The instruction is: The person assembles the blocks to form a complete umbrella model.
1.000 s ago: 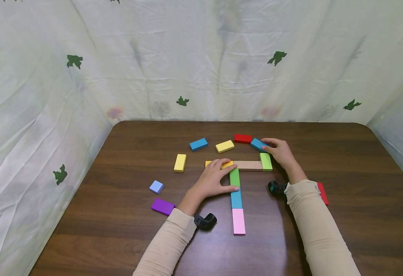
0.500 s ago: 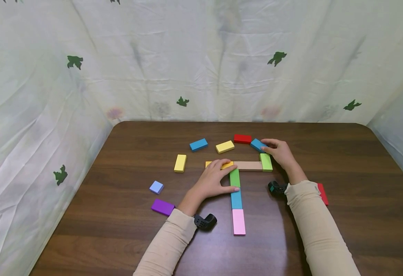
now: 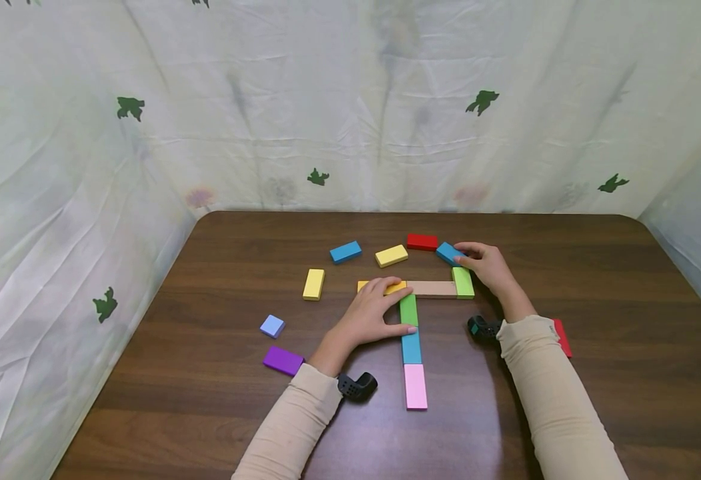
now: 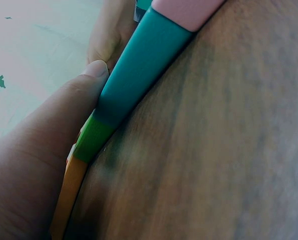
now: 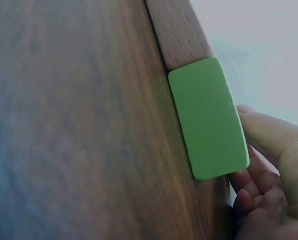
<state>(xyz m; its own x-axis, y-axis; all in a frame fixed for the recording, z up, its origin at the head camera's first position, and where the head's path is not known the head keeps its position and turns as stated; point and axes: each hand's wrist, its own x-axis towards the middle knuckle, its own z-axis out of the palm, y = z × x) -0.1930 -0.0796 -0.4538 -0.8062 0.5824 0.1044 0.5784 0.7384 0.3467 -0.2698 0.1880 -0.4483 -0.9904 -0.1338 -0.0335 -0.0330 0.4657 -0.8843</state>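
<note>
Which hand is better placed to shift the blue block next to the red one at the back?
Probably the right hand: it grips that blue block by one end. The left hand is farther off, its fingers across the orange block.

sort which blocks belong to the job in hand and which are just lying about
Probably in the job:
orange block, green block, teal block, pink block, tan block and lime block, set together; blue block at the right hand

Likely lying about:
near yellow block, far yellow block, far red block, near red block, second blue block, periwinkle block, purple block
</note>
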